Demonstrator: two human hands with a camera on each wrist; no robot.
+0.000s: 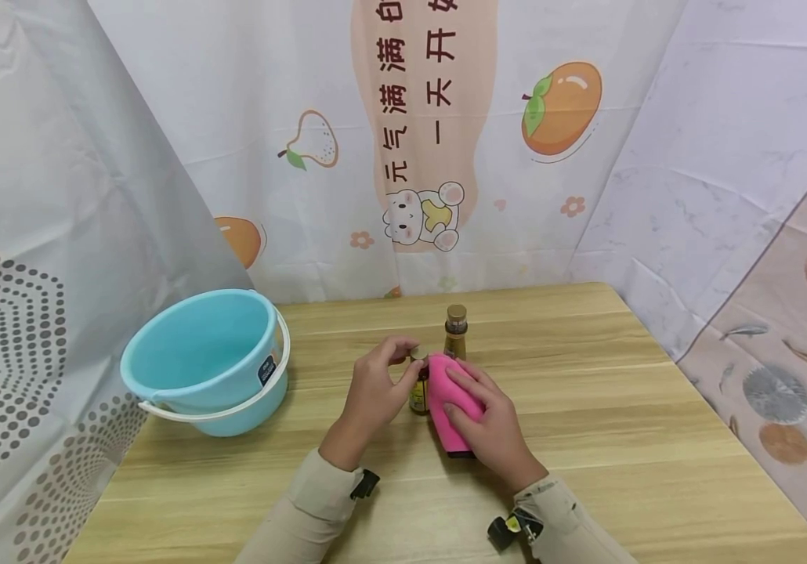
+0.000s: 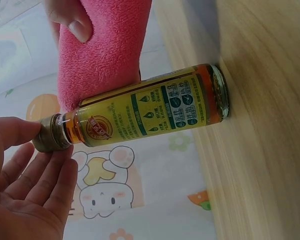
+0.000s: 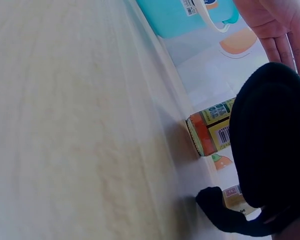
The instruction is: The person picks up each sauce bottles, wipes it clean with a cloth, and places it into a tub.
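Note:
My left hand (image 1: pixel 375 384) pinches the brownish-gold cap of a small glass sauce bottle (image 2: pixel 150 112) between thumb and fingers. The bottle stands upright on the table, its amber contents behind a yellow-green label. A pink fleecy wiping pad (image 1: pixel 454 415) is gripped in my right hand (image 1: pixel 493 423), thumb on one face. In the left wrist view, this pad lies against the bottle's side near the neck. Its black end (image 3: pixel 275 135) and a dark loop fill much of the right wrist view. Just behind the pad stands a second bottle (image 1: pixel 456 325) with a gold cap, its lower part hidden.
A light blue bucket (image 1: pixel 223 407) with a white handle stands at the table's left. The wood-grain table (image 1: pixel 622 423) ends at a printed curtain (image 1: pixel 269 63) at the back, with more patterned sheets at both sides.

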